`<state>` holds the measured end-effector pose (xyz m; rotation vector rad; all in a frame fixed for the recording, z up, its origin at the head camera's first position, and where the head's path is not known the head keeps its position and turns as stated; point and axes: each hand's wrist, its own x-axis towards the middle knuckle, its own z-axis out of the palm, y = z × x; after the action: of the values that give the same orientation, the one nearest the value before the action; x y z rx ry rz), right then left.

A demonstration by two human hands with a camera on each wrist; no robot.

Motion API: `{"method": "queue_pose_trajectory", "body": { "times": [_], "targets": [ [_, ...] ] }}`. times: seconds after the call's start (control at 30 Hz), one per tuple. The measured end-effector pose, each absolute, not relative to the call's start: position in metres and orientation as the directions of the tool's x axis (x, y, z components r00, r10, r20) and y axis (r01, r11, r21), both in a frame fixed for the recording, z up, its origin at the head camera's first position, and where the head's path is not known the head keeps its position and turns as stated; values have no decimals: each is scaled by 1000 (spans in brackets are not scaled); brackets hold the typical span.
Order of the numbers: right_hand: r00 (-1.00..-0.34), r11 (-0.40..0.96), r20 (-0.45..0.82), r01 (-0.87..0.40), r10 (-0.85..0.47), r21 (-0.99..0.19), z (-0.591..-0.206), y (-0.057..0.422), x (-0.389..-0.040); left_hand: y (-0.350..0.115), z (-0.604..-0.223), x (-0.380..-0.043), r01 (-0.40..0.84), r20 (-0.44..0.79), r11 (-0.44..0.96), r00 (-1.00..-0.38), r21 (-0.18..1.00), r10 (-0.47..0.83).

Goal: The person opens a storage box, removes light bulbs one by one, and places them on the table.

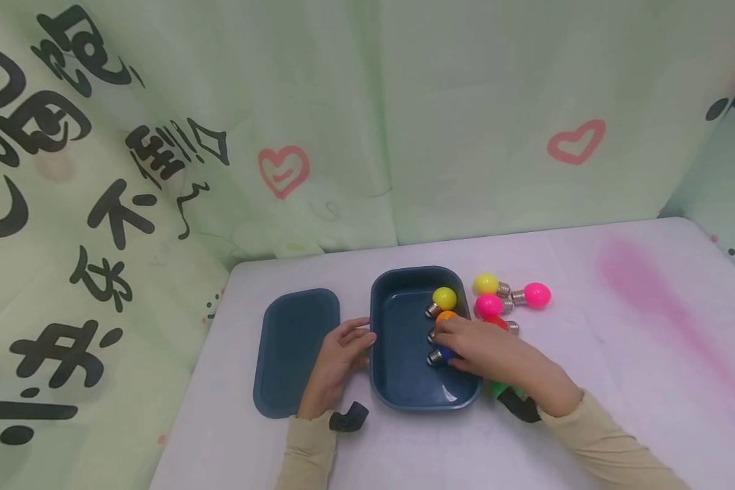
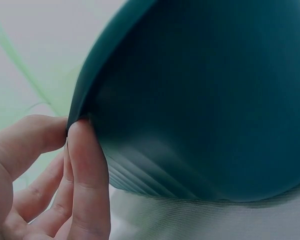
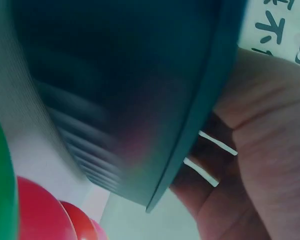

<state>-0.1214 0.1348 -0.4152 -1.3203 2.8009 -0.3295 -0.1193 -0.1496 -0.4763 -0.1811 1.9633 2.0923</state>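
A dark blue box (image 1: 398,371) stands on the table between the hands. My left hand (image 1: 341,357) pinches its left rim between thumb and fingers, plain in the left wrist view. My right hand (image 1: 486,346) reaches over the right wall and holds a blue light bulb (image 1: 445,353) inside, its metal base pointing left; the fingertips are partly hidden. Just beyond lie an orange bulb (image 1: 446,316), partly covered by the fingers, and a yellow bulb (image 1: 444,298). In the right wrist view the hand (image 3: 260,145) is bent over the box rim (image 3: 202,95).
Right of the box lie another yellow bulb (image 1: 486,283), two pink bulbs (image 1: 488,305) (image 1: 537,295), and a red bulb (image 1: 499,322). Under the right wrist a green bulb (image 1: 498,388) shows partly. A flat dark blue lid (image 1: 294,347) lies at the left. Printed curtains (image 1: 465,122) hang behind the table.
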Motion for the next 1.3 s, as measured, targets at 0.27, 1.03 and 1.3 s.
{"method": "queue_pose_trajectory", "body": {
  "times": [0.27, 1.03, 1.3],
  "targets": [
    [-637, 624, 19, -759, -770, -185, -416, 130, -120, -149, -475, -118, -271, -265, -41, -958, 962, 113],
    [-652, 613, 91, -745, -753, -263, -395, 140, -116, -148, -474, -118, -271, -266, -34, -958, 962, 109],
    [-641, 589, 125, -752, -757, -295, -388, 147, -115, -149, -474, -119, -268, -263, -34, -959, 963, 107]
  ]
}}
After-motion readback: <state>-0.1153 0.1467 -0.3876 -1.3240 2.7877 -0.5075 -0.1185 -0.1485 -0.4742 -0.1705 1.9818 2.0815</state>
